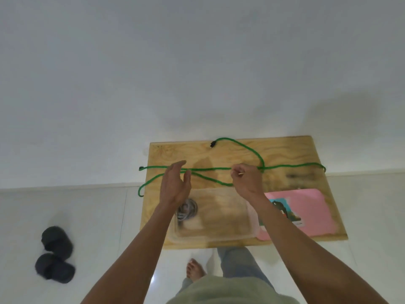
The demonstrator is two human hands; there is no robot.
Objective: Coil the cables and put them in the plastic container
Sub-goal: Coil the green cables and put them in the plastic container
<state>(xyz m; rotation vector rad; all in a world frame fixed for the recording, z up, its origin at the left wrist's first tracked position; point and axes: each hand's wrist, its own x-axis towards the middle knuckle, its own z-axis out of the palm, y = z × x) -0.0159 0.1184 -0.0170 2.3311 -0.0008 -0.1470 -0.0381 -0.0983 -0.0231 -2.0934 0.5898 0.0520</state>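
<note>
Head camera view, looking down at a plywood worktop (285, 154) set against a white wall, with both bare forearms reaching forward over it.

No writing can be read. A pink lid (313, 211) lies flat on the near right of the worktop and carries a colourful sticker (282, 208) with a dark figure on it; any lettering there is too blurred to make out.

The left hand (175, 183) is released: fingers straight and together, thumb apart, palm turned toward the right. Its fingertips are at the green cable (210, 168) where two strands cross, but whether they touch it cannot be told. The right hand (246, 179) is clenched in a pinch, thumb and forefinger closed on a small pale thing, possibly a tie; it is too small to identify. This hand hovers just over the same cable near the middle of the worktop.

Both arms extend from the bottom corners and angle inward, wrists raised above the board, the right wrist passing over the edge of the lid.

The green cable lies uncoiled in long loose loops across the far half of the worktop, one loop hanging past the left edge, with a black plug (212, 144) near the far edge. A clear plastic container (219, 234) sits on the near half, just beside the lid, and holds a coiled grey cable (188, 209) in its left end.

On the white floor at left lie two dark rounded objects (55, 255). A bare foot (195, 269) shows below the worktop.
</note>
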